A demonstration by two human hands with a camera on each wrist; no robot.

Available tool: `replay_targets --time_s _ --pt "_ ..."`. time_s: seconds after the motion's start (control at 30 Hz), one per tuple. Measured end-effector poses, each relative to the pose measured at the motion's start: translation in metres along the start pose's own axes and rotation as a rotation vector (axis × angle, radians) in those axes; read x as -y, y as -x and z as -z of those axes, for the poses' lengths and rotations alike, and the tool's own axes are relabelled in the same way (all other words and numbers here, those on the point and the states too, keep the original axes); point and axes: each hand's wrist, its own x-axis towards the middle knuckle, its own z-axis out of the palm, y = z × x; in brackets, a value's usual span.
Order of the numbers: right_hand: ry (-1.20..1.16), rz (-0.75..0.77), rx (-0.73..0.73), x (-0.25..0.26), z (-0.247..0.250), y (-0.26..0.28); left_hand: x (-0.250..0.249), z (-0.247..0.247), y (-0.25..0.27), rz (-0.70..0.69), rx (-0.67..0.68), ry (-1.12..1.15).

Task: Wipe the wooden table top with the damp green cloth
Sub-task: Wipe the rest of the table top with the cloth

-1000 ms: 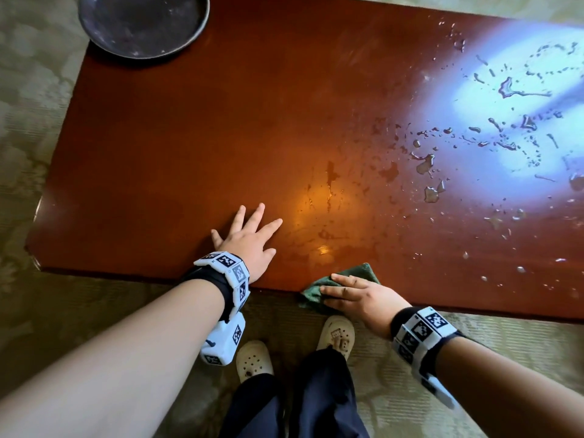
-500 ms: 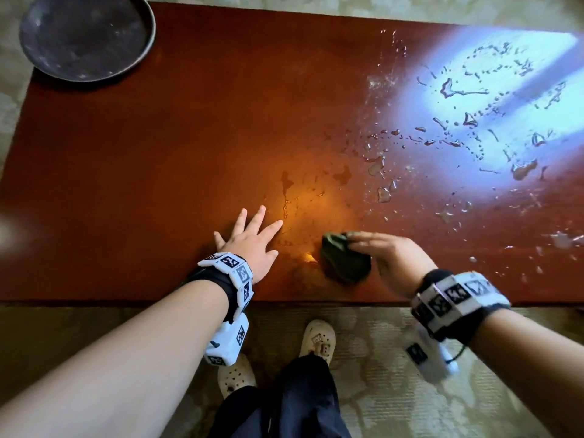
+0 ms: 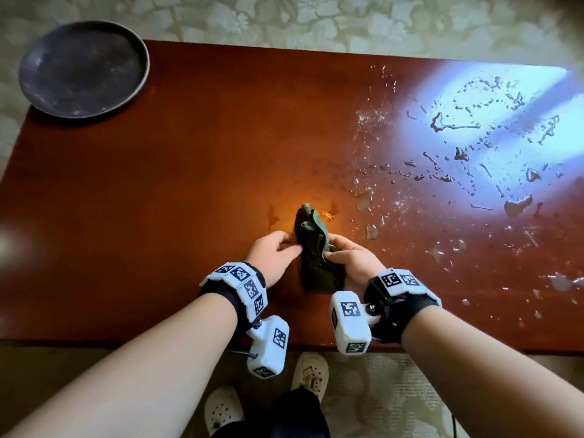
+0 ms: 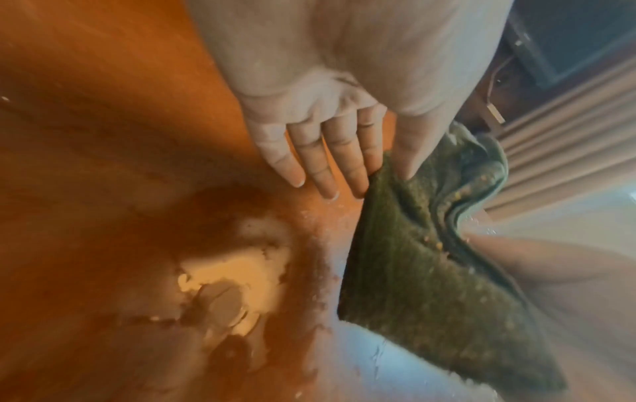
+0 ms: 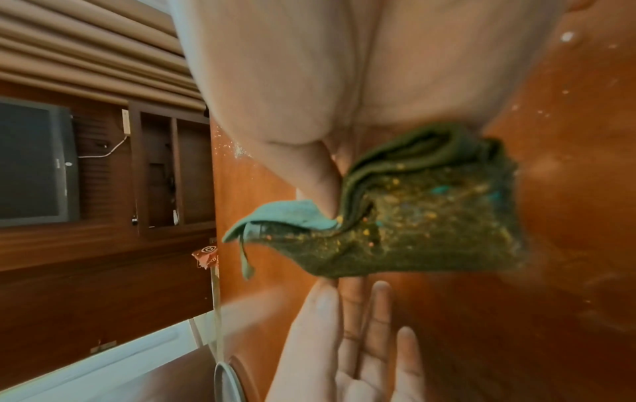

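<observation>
Your left hand (image 3: 274, 255) pinches the green cloth (image 3: 317, 257) with thumb and finger. Your right hand (image 3: 353, 260) grips its other side above the wet table (image 3: 158, 191).

A glossy reddish-brown wooden table top (image 3: 158, 191) stands on a pale floral carpet (image 3: 316, 17). A dark round plate (image 3: 83, 69) sits at its far left corner. Water droplets and small puddles (image 3: 455, 159) scatter across the right half, under a bright reflected glare.
</observation>
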Motion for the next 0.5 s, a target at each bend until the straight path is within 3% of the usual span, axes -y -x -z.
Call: replay_targets --time_s 0.13,0.27,0.43,0.5 --pt "0.015 -0.011 -0.057 0.016 0.011 -0.013 -0.015 -0.005 -0.02 0.085 0.036 0.054" --pt "0.187 0.005 -0.091 0.038 0.017 -0.032 -0.031 -0.009 -0.047 0.123 0.021 0.108" --pt "0.012 0.019 -0.004 0.062 0.005 -0.058 -0.046 -0.005 -0.073 0.02 -0.145 0.134" --pt "-0.064 0.019 -0.003 0.071 0.001 -0.072 -0.048 0.003 -0.082 -0.025 -0.149 0.2"
